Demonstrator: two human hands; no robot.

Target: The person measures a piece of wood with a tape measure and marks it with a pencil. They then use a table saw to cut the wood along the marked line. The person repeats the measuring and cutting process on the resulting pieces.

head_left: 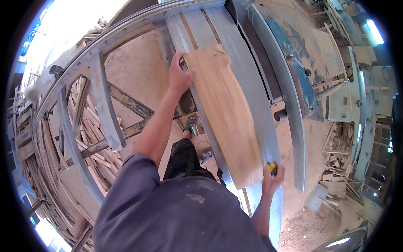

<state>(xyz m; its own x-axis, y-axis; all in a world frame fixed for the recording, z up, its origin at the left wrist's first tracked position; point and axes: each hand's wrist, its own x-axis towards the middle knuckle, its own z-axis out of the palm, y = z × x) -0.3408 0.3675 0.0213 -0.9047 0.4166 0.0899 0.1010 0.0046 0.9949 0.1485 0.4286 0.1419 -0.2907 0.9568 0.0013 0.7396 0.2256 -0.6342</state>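
A pale wooden board (226,113) with one wavy natural edge lies lengthwise on the grey metal sliding table (262,126) of a saw. My left hand (181,75) grips its far left corner, the thumb on the upper side and the fingers at the end. Near the board's closer right corner, my right hand (273,178) is closed around a small yellow-and-black tape measure (272,168). The fingers partly cover the tape measure, and no drawn-out blade can be made out.
A long metal fence (138,31) with a scale crosses the far side, joined to a grey frame (105,105) on the left. Scrap strips (90,134) lie in piles on the floor. Right of the table runs a metal rail (279,80) beside a blue machine part (308,88) with a black-knobbed lever.
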